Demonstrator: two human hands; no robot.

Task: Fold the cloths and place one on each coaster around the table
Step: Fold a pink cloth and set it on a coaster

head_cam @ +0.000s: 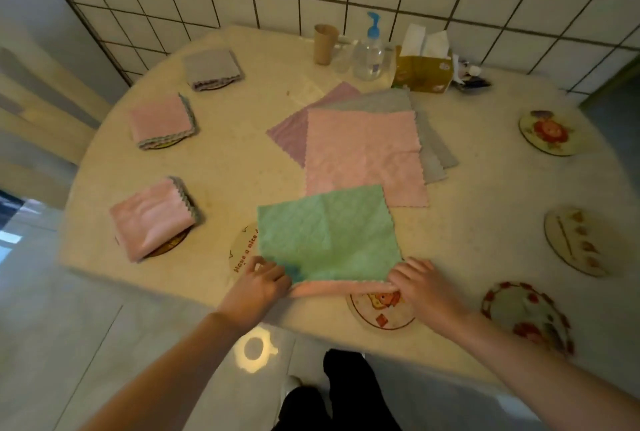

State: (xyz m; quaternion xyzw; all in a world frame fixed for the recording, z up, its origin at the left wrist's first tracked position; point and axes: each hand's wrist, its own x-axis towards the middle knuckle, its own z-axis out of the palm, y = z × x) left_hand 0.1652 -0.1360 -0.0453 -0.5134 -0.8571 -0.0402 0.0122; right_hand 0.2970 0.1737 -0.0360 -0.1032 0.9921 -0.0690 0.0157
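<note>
Green cloth (327, 234) lies flat at lower centre of the table (467, 188), near edge running left-right. Left hand (258, 286) and right hand (417, 283) each pinch a near corner; the cloth extends away from both grips, equally near.

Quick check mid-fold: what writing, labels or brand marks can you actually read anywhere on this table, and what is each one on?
"Have a nice", in red letters along the rim of the coaster half under the green cloth; any further words are hidden.
Tissue box: printed marks, too blurred to read.
Pump bottle: label too blurred to read.
The other coasters show pictures only, no legible text.
</note>
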